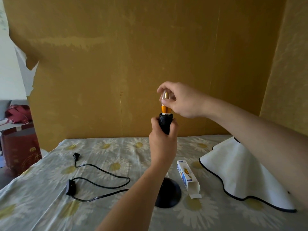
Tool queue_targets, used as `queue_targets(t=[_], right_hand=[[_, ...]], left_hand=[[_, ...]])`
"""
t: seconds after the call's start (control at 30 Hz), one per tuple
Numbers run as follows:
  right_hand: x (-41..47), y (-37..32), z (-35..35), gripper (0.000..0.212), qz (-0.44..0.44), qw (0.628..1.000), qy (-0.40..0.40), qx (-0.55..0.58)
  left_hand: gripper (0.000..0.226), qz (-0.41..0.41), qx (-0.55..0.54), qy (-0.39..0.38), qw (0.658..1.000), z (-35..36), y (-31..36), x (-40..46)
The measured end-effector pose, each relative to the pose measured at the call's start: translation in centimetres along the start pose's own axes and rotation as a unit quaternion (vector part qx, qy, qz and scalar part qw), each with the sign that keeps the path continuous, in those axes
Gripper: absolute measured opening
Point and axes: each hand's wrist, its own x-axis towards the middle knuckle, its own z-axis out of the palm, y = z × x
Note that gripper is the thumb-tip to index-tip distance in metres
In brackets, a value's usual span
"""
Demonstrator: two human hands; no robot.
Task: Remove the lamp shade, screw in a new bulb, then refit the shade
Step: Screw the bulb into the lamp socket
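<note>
A black table lamp stands on the floral cloth, its round base [168,192] partly behind my left forearm. My left hand [162,140] grips the black ribbed socket [165,121] at the top of the stem. A candle-shaped bulb [165,108] with a gold collar sits in the socket's mouth. My right hand [181,100] pinches the bulb's clear glass tip from the right. The white lamp shade [241,174] with a dark trim lies on the cloth at the right, off the lamp.
An open white bulb box [188,178] lies between the lamp base and the shade. The lamp's black cord [100,182] with plug and switch loops over the cloth at the left. A mustard wall stands close behind. A red bag [20,147] sits past the left edge.
</note>
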Motion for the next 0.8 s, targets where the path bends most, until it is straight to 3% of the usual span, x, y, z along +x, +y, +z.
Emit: queue_targets(t=[0.23, 0.57, 0.8], right_hand=[[-0.1, 0.5, 0.8, 0.035, -0.011, 0.996, 0.083, -0.024], [-0.2, 0.2, -0.1, 0.038, 0.012, 1.000, -0.022, 0.012], [-0.5, 0.2, 0.4, 0.032, -0.009, 0.999, 0.052, 0.002]], left_hand=[[0.023, 0.001, 0.002, 0.000, 1.000, 0.0, -0.2, 0.0], [0.023, 0.000, -0.002, -0.004, 1.000, 0.0, -0.1, 0.0], [0.025, 0.000, -0.002, 0.001, 1.000, 0.0, -0.2, 0.1]])
